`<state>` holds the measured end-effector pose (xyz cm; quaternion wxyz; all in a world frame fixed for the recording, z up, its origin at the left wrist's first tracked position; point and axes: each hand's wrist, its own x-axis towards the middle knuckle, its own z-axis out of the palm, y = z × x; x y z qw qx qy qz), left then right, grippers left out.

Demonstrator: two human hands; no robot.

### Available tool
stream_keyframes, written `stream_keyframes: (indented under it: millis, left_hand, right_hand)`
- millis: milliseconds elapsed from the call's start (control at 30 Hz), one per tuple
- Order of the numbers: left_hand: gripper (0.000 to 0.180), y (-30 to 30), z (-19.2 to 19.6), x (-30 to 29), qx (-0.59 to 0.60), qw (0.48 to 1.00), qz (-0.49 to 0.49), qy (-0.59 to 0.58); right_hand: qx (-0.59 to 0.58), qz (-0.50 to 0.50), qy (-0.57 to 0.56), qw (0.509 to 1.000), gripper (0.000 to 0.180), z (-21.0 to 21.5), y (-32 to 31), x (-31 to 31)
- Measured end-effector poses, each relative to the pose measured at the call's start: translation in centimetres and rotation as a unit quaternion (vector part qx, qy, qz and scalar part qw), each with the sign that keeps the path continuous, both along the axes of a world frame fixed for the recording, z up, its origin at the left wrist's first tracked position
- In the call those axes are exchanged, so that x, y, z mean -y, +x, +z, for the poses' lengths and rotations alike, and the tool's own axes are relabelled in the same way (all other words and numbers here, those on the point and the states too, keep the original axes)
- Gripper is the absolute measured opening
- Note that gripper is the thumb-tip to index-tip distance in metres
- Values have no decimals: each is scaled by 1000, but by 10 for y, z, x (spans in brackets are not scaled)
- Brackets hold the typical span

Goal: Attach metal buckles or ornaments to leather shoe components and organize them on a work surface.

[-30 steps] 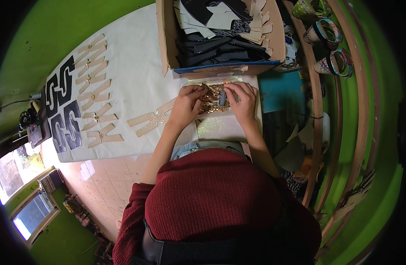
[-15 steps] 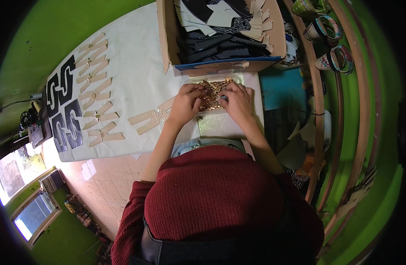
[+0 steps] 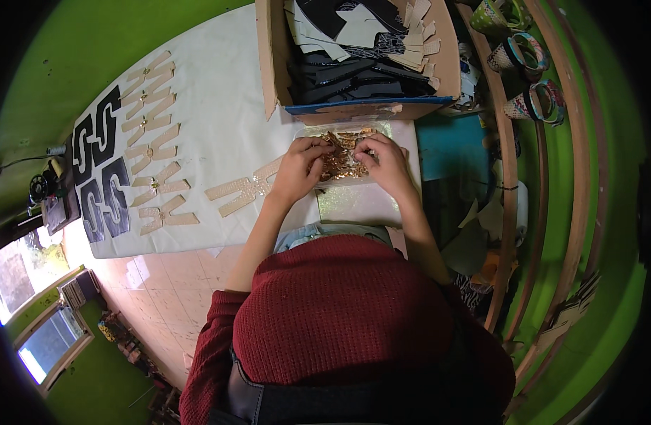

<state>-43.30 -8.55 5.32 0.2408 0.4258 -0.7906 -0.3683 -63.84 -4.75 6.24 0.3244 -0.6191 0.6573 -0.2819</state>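
Note:
A shallow clear plastic tray [image 3: 368, 180] holds a heap of small shiny gold-coloured metal pieces [image 3: 343, 167]. My left hand [image 3: 299, 168] reaches over the tray's left side, fingers curled and fingertips at the pieces. At the right side, my right hand [image 3: 386, 164] is bent into a pinch just above the heap; anything between its fingertips is too small to make out. Beside my left wrist lies a beige, X-shaped strap piece [image 3: 244, 189] dotted with shiny studs. Several similar beige straps [image 3: 155, 183] stand in a column farther left, some with a gold ornament at the middle.
Behind the tray, an open cardboard box [image 3: 368, 110] is filled with black, white and beige cut pieces. Black S-shaped cutouts [image 3: 115, 195] lie at the white table's [image 3: 212, 92] left edge. On the right are a teal surface [image 3: 449, 149] and a wooden rack [image 3: 506, 134] with patterned straps [image 3: 545, 99].
My right hand has lifted slightly and drawn its fingers into a pinch, uncovering more of the gold pieces. My left hand stays almost where it was.

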Motion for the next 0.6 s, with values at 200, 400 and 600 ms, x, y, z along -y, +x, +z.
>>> stream_keyframes:
  millis: [200, 400, 600]
  left_hand:
    - [30, -19, 28, -12, -1, 997, 16, -79]
    - [30, -22, 30, -17, -92, 996, 14, 6]
    - [30, -20, 46, -24, -377, 858, 47, 345]
  right_hand:
    - [295, -20, 27, 955, 7, 13, -5, -5]
    - [301, 0, -50, 952, 11, 39, 11, -8]
    - [412, -23, -42, 910, 17, 63, 20, -11]
